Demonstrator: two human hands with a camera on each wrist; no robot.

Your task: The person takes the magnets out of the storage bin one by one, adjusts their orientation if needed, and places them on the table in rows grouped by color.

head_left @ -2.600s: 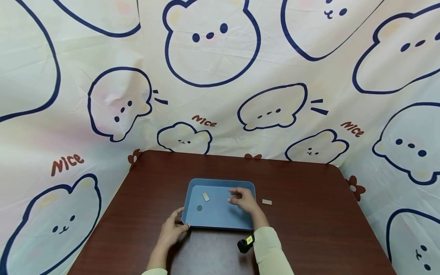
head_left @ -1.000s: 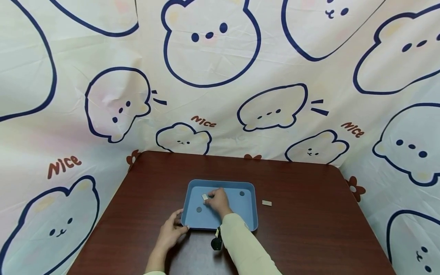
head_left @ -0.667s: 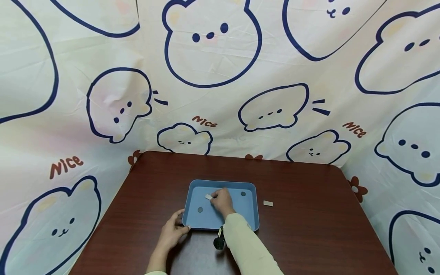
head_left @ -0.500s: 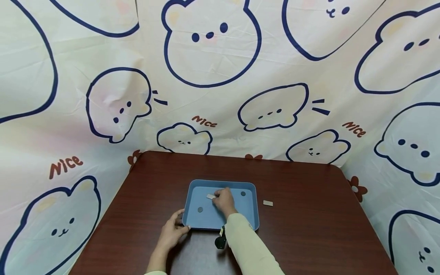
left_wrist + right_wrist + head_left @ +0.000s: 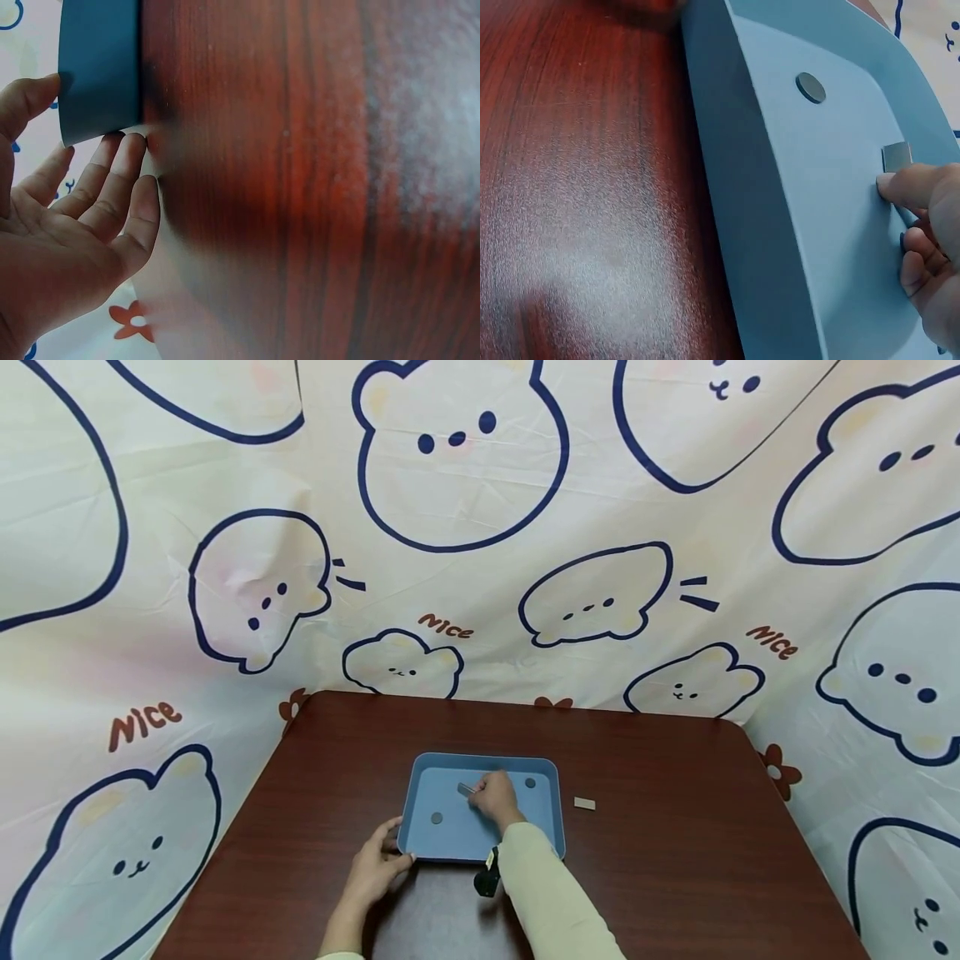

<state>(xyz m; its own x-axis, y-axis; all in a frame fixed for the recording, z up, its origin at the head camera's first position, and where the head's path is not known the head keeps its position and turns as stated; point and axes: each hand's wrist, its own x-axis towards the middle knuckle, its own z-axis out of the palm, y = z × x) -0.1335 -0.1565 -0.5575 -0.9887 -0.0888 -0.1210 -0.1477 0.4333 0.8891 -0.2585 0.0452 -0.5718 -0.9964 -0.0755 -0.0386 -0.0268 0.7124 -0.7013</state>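
Note:
A shallow blue tray [image 5: 427,847] lies on the table. My right hand [image 5: 497,797] is over its middle, pinching a small flat rectangular piece [image 5: 464,789] between thumb and index finger. The piece [image 5: 897,156] stands tilted, its grey face showing in the right wrist view; the fingertips cover its near end. My left hand [image 5: 375,860] is at the tray's near left corner. Its thumb touches the wall, and the other fingers [image 5: 124,165] lie loosely extended along the corner. Inside the tray, a grey round disc [image 5: 437,818] lies at left and a second disc [image 5: 530,783] at far right.
Another pale rectangular piece [image 5: 585,804] lies on the brown wooden table [image 5: 675,860], right of the tray. A black camera [image 5: 487,882] hangs at the right wrist near the tray's front edge. Bear-printed cloth [image 5: 480,610] encloses the table behind and at both sides.
My right hand leaves the tray's right side, where a disc now shows, and goes left to the rectangular piece. It pinches the piece, shifts it slightly right and tilts it. The left hand stays put.

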